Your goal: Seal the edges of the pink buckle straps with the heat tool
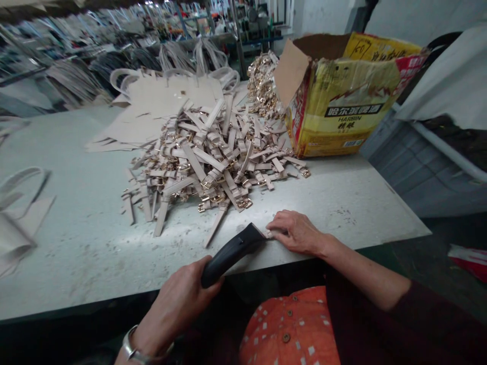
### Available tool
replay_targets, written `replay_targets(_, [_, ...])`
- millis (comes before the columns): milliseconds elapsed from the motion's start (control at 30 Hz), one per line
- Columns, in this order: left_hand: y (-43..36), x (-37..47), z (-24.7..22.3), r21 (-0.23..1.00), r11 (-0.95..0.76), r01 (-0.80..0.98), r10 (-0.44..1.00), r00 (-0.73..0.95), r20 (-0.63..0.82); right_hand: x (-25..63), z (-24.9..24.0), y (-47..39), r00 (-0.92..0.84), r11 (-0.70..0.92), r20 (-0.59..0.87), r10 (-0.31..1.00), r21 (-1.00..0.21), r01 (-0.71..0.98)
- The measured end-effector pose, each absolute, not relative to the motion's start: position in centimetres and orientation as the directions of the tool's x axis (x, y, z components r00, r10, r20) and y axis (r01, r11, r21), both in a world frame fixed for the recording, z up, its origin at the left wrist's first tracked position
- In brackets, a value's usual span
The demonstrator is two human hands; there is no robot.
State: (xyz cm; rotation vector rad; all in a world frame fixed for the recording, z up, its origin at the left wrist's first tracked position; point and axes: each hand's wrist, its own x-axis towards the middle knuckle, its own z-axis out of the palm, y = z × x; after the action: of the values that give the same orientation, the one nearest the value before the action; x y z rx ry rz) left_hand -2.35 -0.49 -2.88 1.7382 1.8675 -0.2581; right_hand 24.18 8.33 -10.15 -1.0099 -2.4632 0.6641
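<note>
My left hand [190, 289] is wrapped round the lower end of a black handheld tool [234, 253], which slants up to the right over the table's front edge. At the tool's head, my right hand [294, 231] pinches a small pale strap piece [269, 234] against the tabletop. Most of that piece is hidden by the fingers and the tool. Beyond both hands lies a large heap of pale straps with gold buckles [213, 152]. One strap [216, 225] sticks out of the heap toward the tool.
A yellow cardboard box [342, 109] stands open at the back right, beside a pile of gold buckled pieces [264, 83]. Flat pale panels [152, 104] lie behind the heap. A grey bin [414, 167] is right of the table [95, 263]. More pale pieces [19, 228] lie far left.
</note>
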Motion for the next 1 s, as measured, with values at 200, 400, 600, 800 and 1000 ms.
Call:
replay_targets(200, [-1.1,-2.8,-3.1,0.238,0.163,0.957,0.848,-0.013,-0.530,23.1,-10.8,8.2,-0.626,0.596,0.222,0.748,-0.639,0.486])
replay_targets(400, [-0.5,-2.2,-3.3,0.256,0.147,0.955,0.855,0.008,-0.518,23.6,-11.0,8.7,-0.637,0.599,0.267,0.723,-0.702,0.385])
replay_targets(600, [-0.7,-1.9,-3.4,0.286,0.115,0.951,0.868,0.044,-0.495,24.3,-10.1,8.6,-0.684,0.662,0.211,0.699,-0.553,0.505])
replay_targets(800, [-0.7,-2.0,-3.3,0.287,0.116,0.951,0.866,0.045,-0.499,25.0,-10.0,8.4,-0.695,0.680,0.177,0.697,-0.471,0.562])
replay_targets(1000, [-0.9,-2.1,-3.2,0.269,0.116,0.956,0.873,0.032,-0.487,26.6,-10.4,8.0,-0.691,0.653,0.152,0.707,-0.517,0.554])
